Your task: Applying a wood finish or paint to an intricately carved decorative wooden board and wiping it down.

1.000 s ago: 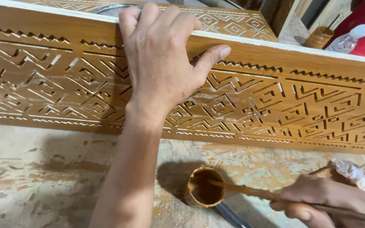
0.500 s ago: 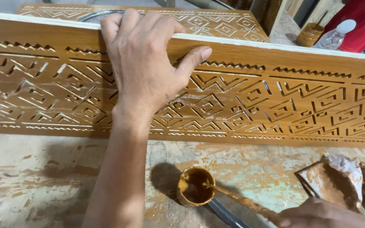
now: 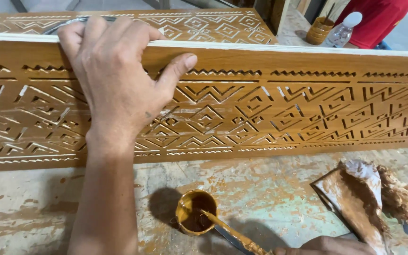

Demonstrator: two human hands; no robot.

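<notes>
Two hands in play, and the view has swung since a second ago: the carved panel (image 3: 260, 108) now fills more of the frame and the left hand (image 3: 114, 80) sits further toward the upper left than it did. That left hand is flat on the panel, fingers hooked over its pale top edge, thumb stretched out to the right along the plain band above the zigzag cuts; the grip is spread wide, pressing rather than pinching. The panel stands on its long edge across the middle of the frame, brown-stained, with lighter bare wood showing inside the geometric cuts.

Down at the bottom edge, the right hand (image 3: 327, 245) has slid almost out of view since the earlier picture; only the knuckles show, so I cannot tell how its grip is set. A stain-coated brush handle (image 3: 230, 231) runs from it up into the small brown cup (image 3: 195, 218), which sits on the paint-spattered counter (image 3: 270, 189) in the lower middle, just below the panel.

Lower right, a stained rag (image 3: 369, 198) lies crumpled on the counter. Upper right, a clear plastic bottle with a white cap (image 3: 342, 29) stands beside a round brown tub (image 3: 319, 29), with red cloth (image 3: 378, 19) behind them. Another carved panel (image 3: 204, 23) lies flat along the top.
</notes>
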